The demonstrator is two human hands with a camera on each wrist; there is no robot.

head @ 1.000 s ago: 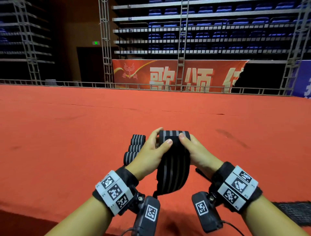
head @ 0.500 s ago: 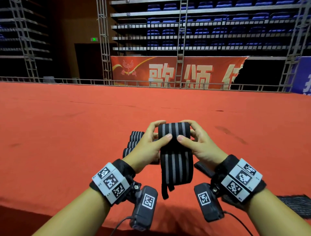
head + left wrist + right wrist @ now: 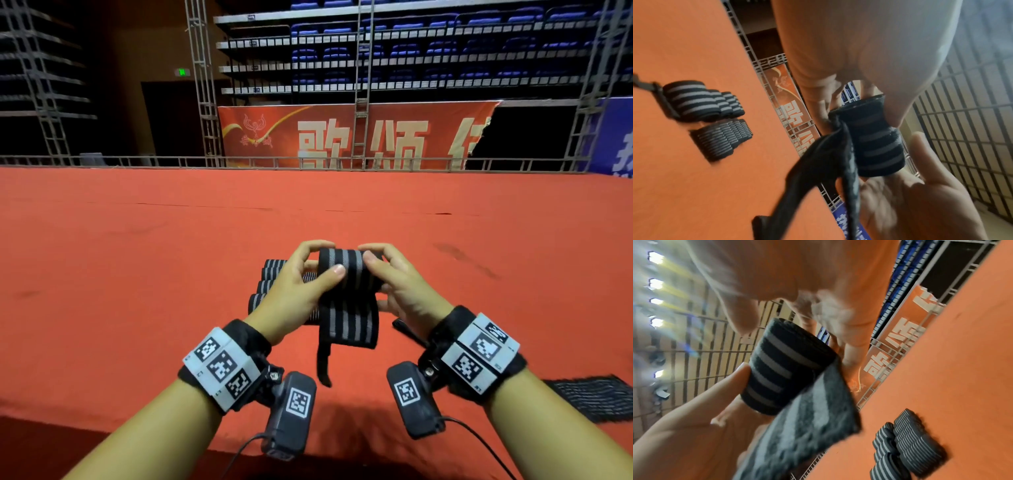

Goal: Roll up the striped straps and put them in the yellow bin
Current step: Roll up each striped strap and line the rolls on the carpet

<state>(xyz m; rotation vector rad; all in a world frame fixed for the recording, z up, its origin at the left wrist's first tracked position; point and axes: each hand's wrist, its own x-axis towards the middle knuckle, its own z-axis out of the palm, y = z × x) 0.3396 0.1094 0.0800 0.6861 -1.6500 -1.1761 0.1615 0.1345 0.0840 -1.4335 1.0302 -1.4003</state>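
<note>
Both hands hold one black strap with grey stripes above the red cloth. Its rolled part (image 3: 346, 270) lies crosswise between my left hand (image 3: 325, 258) and right hand (image 3: 371, 255), thumbs on the near side and fingers curled over the far side. The loose tail (image 3: 347, 329) hangs down, ending in a thin black loop (image 3: 323, 363). The wrist views show the same roll (image 3: 875, 146) (image 3: 781, 369) pinched at both ends. Several rolled straps (image 3: 270, 274) (image 3: 701, 104) (image 3: 885, 451) lie behind my left hand. No yellow bin is in view.
A stack of flat striped straps (image 3: 723, 139) (image 3: 916, 443) lies beside the rolled ones. A black mesh piece (image 3: 596, 397) lies at the right edge, and a black strap end (image 3: 407, 330) under my right wrist. The red cloth (image 3: 137, 274) stretches far ahead to a metal railing (image 3: 171, 161).
The roll has grown thicker between my fingers and the hanging tail has become shorter. Both hands have stayed close together, slightly further forward.
</note>
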